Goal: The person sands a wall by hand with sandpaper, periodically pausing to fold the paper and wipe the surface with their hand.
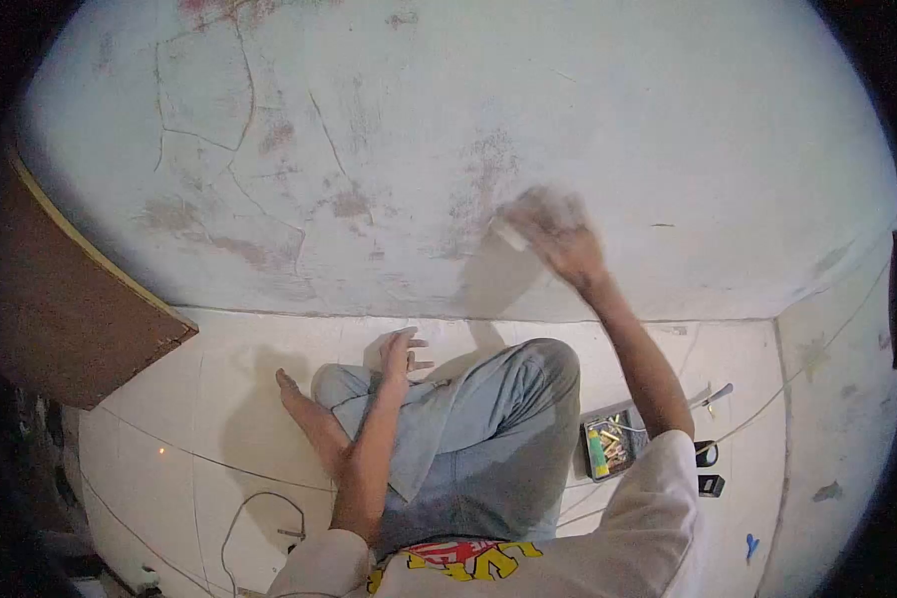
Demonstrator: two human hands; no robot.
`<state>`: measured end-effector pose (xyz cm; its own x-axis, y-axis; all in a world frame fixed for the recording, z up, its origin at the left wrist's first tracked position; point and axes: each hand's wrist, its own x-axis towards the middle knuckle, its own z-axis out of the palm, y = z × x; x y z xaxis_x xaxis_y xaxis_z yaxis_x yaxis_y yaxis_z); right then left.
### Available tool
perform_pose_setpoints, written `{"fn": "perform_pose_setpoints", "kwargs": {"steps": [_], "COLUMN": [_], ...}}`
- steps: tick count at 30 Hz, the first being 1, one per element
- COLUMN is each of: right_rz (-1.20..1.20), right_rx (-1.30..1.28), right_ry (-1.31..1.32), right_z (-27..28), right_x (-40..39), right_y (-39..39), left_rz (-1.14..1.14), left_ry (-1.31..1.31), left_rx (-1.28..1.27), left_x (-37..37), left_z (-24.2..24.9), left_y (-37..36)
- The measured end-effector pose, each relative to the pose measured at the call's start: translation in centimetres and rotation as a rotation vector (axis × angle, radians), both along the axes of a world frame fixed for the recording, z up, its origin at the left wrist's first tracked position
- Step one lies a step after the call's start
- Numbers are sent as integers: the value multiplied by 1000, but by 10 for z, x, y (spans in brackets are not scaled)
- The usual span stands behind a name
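My right hand [558, 234] is up against the worn wall [608, 120], smeared by motion. At its lower left edge shows a small pale piece [511, 235], gripped by the fingers; its kind is too blurred to tell. Reddish-brown scuffed marks [488, 179] lie on the wall just left of this hand. Low down by the foot of the wall, my left hand [399, 357] hangs over my bent knee with its fingers apart and nothing in them.
A dark tray [608, 446] of small brass-coloured pieces sits right of my legs, near black items [709, 485]. A brown board [80, 289] stands at the left. Thin cables [219, 455] cross the tiled floor [149, 498]. A small blue item [751, 546] lies at the lower right.
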<state>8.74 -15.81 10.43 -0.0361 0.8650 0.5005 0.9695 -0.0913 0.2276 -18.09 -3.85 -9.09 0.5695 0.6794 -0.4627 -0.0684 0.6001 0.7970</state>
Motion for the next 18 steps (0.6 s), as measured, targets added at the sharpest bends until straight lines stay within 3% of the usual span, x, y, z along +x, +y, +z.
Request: {"fn": "perform_pose_setpoints", "kwargs": {"steps": [2, 3, 5, 7, 10, 11, 12, 14, 16, 18], "right_rz": [-194, -185, -100, 178, 256, 230, 138, 60, 43, -7], "right_rx": [503, 759, 1033, 1023, 788, 574, 468, 308, 341, 349], "right_ry": [-396, -279, -149, 28, 340, 785, 920, 1435, 1523, 1591], "right_z": [68, 105, 149, 149, 63, 38, -3, -63, -116, -168], "right_x": [13, 5, -10, -37, -91, -122, -135, -157, -162, -160], "right_y": [4, 6, 12, 18, 25, 23, 30, 37, 40, 37], "left_rz": [-10, -21, -34, -42, -10, -22, -30, -22, -87, -25], "left_ry": [-6, -13, -9, -16, -8, -50, -94, -138, -241, -135], "left_rx": [13, 23, 3, -5, -3, 2, 10, -8, -33, -4], "left_x": [2, 1, 1, 8, 4, 3, 2, 0, -5, -1], "left_z": [-7, -12, -18, -20, -23, -19, -15, -11, -11, -10], "left_y": [4, 4, 5, 9, 11, 8, 7, 4, 6, 4]}}
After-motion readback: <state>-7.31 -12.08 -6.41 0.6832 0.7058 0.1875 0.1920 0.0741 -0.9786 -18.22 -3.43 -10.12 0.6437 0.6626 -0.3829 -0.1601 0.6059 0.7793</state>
